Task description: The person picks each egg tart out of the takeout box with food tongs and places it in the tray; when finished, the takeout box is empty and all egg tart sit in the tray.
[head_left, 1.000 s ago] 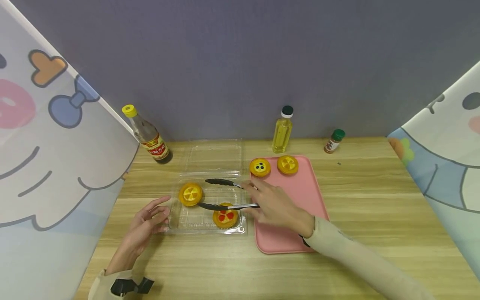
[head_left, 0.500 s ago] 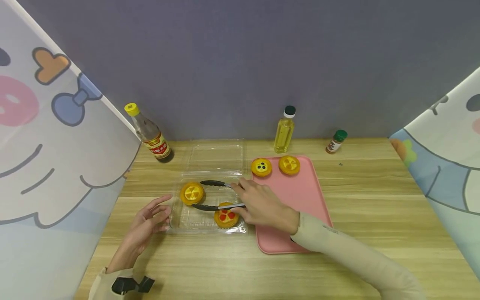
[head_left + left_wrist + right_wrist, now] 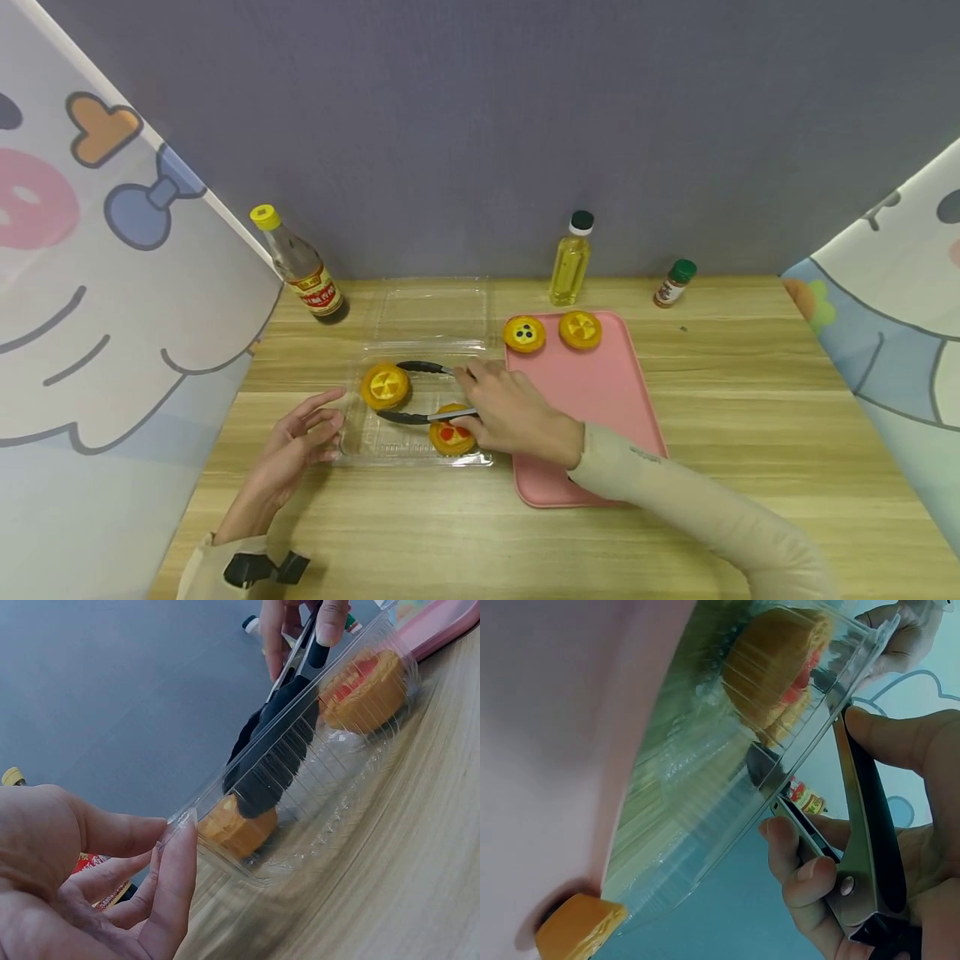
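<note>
In the head view a clear plastic container [image 3: 360, 437] lies with its lid [image 3: 431, 310] folded back. My left hand [image 3: 300, 446] pinches the container's left rim between thumb and fingers, plain in the left wrist view. My right hand [image 3: 517, 412] grips metal tongs [image 3: 862, 840] with black tips, spread apart over the container. Those tips stand at the right side of a tart with orange wedges [image 3: 386, 387], one above and one below; whether they touch it I cannot tell. A tart with red fruit [image 3: 452, 432] sits at the container's right front, partly covered by the tongs and right hand.
A pink tray [image 3: 592, 392] lies on the right, bearing a blueberry tart [image 3: 524, 334] and another orange tart [image 3: 580, 330]. Behind stand a dark sauce bottle [image 3: 315, 287], an oil bottle [image 3: 570, 262] and a green-capped spice jar [image 3: 674, 283].
My right hand has moved left with the tongs, bringing their tips from just right of the orange tart to its right edge. The left hand has stayed at the container's rim.
</note>
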`<state>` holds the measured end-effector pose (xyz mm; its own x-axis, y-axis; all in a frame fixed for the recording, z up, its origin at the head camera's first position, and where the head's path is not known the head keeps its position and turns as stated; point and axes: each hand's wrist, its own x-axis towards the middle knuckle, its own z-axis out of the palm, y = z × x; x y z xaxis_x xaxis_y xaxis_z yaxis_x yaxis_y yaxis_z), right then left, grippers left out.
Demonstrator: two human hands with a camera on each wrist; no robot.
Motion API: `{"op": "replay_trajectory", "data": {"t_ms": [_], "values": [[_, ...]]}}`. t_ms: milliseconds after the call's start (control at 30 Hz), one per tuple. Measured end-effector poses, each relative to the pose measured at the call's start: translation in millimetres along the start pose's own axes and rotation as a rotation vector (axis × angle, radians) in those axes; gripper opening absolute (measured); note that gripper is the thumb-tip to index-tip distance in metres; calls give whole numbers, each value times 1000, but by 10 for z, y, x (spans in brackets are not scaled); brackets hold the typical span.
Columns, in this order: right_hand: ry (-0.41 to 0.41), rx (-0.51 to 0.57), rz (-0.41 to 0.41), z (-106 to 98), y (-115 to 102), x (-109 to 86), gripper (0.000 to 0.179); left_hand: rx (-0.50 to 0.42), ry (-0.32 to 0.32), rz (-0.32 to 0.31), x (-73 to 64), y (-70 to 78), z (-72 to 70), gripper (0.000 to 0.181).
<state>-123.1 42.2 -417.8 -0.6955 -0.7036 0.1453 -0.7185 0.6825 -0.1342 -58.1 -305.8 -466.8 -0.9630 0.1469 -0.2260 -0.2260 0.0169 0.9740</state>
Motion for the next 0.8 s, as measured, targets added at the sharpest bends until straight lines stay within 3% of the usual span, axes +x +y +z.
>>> {"op": "replay_trajectory", "data": {"t_ms": [800], "values": [[13,6,-37,84,-76,129,64,7,6,15,-4,-8,14,52]]}}
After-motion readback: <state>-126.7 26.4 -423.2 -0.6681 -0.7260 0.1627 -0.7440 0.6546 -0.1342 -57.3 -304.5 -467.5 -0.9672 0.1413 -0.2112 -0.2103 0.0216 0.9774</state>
